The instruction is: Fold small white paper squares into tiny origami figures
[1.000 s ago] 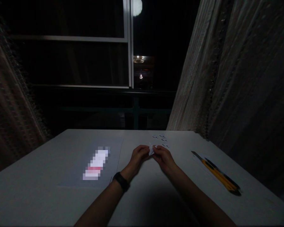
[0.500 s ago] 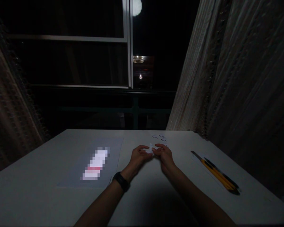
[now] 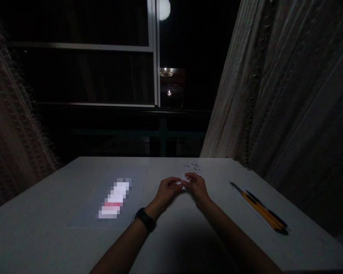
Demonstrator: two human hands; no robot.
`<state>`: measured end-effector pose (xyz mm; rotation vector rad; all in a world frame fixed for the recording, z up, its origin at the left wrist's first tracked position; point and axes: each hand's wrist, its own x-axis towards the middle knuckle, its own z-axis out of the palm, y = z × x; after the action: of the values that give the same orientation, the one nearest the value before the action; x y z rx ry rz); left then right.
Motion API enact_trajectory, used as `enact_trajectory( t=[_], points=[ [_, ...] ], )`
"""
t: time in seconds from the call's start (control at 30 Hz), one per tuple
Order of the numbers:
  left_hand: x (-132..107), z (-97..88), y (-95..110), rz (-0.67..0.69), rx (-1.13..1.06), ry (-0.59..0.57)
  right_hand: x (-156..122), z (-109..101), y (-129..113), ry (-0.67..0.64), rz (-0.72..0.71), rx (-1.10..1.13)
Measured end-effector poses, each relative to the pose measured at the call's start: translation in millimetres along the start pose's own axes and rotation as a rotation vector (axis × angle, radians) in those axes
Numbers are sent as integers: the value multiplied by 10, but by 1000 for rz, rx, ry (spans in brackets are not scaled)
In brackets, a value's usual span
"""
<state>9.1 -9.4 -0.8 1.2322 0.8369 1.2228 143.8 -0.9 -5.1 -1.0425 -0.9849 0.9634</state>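
Between my two hands is a small piece of white paper (image 3: 185, 177), held above the middle of the white table (image 3: 165, 243). My left hand (image 3: 169, 189), with a black band on its wrist, pinches the paper's left side between thumb and fingers. From the other side my right hand (image 3: 198, 187) grips it, thumb close to the left thumb and fingers curled over the top. The fingers partly hide the paper, so its folds are hard to make out. Just beyond my hands lie several small paper pieces (image 3: 194, 165) with dark marks.
A yellow utility knife (image 3: 258, 208) lies at the right beside a dark, slim tool (image 3: 270, 211). On the left, a lit, pixelated screen (image 3: 114, 199) rests on a sheet of paper (image 3: 84, 215). Curtains (image 3: 225, 102) flank a dark window behind the table.
My fingers have shifted slightly on the white paper, and the right fingers sit a little differently over it. Both hands stay in nearly the same place.
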Motion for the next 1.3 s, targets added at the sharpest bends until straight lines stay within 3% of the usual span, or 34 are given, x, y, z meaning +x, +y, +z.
enact_trajectory(
  t=[0.1,0.2,0.4,0.73,1.0,1.3],
  points=[
    [5,-20,-20,2,4,-30,2,-19,-30,-42,23,30],
    [19,-47,-49,-22,25,-37,20,-52,-66,-165,70,43],
    [62,-94,-96,-18,85,-29,87,-105,-20,-301,21,-78],
    [71,-69,-50,49,119,80,-25,11,23,-57,134,76],
    [81,-118,-33,59,79,133,9,-6,-21,-183,89,85],
    [60,-67,-23,123,196,110,-49,15,47,-73,17,15]
  ],
)
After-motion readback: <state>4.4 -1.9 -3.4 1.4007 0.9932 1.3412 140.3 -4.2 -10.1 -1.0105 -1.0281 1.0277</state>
